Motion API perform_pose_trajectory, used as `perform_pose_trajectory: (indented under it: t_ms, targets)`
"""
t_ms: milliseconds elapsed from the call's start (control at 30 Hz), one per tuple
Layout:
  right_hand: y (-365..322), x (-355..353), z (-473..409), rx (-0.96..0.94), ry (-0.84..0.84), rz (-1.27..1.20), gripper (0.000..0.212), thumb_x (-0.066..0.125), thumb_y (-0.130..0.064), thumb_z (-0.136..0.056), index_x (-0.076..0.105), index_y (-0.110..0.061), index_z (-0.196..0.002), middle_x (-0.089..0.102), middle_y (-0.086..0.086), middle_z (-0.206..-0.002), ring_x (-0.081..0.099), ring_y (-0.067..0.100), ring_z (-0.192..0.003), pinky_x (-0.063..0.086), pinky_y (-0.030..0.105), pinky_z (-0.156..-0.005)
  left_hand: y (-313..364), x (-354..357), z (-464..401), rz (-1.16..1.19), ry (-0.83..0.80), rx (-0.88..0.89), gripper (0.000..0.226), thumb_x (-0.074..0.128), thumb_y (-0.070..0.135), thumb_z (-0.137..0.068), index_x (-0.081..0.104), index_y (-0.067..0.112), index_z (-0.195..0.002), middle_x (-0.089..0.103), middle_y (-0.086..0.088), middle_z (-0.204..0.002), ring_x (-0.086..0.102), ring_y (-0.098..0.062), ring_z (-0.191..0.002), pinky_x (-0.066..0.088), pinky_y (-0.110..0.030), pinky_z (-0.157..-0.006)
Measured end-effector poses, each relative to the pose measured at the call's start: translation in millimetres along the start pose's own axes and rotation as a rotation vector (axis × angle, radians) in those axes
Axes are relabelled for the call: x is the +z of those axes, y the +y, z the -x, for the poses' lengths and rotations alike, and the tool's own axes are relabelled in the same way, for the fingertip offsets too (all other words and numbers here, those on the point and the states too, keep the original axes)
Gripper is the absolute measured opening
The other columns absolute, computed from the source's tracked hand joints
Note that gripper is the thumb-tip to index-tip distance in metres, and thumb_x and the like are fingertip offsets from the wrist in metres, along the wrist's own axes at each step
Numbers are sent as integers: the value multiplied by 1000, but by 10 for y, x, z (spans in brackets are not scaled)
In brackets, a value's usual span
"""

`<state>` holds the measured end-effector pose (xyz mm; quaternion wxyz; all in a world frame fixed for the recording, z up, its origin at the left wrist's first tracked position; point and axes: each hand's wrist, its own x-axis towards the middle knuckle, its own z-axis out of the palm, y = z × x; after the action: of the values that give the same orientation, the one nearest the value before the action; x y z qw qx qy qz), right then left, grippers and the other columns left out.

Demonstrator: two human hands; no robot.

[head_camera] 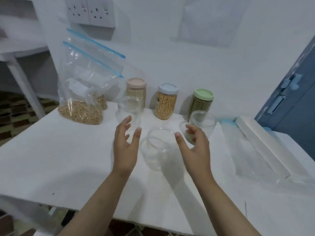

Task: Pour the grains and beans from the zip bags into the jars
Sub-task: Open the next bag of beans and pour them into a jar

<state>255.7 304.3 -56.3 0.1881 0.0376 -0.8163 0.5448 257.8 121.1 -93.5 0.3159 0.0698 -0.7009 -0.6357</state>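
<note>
An empty clear jar [157,147] stands in the middle of the white table [56,155], without a lid. My left hand [126,145] is just left of it and my right hand [194,147] just right, both with fingers spread and apart from the jar. Two more empty clear jars stand behind, one at the left [130,109] and one at the right [202,124]. Two zip bags with blue seals stand at the back left; the front zip bag [81,92] holds tan grain. A small bag of green grain [188,136] lies partly hidden behind my right hand.
Three lidded full jars line the wall: pink lid [136,91], blue lid [166,101], green lid [202,102]. Flat empty clear bags [252,150] lie at the right beside a white board [262,140]. A blue door [293,92] is at the far right.
</note>
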Motion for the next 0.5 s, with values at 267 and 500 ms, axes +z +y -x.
perform_pose_trajectory:
  t_ms: [267,500]
  targets:
    - [-843,1302,-625,-83,-167,-136,17,61,-30,-96,59,-23,-111,61,-3,-108,57,17,-101,49,36,-92,32,-883,-1436,-144,228,73,33,57,22,-100,53,24,-132,46,3,-137,48,-10,-119,35,-2,-90]
    - [-1165,2805,-945,79,-442,-127,46,48,-34,-103,37,-30,-147,39,10,-147,43,23,-131,36,36,-110,-437,-1735,-2438,-419,142,-28,48,58,32,-99,46,26,-145,25,-11,-153,25,-25,-142,23,-25,-108]
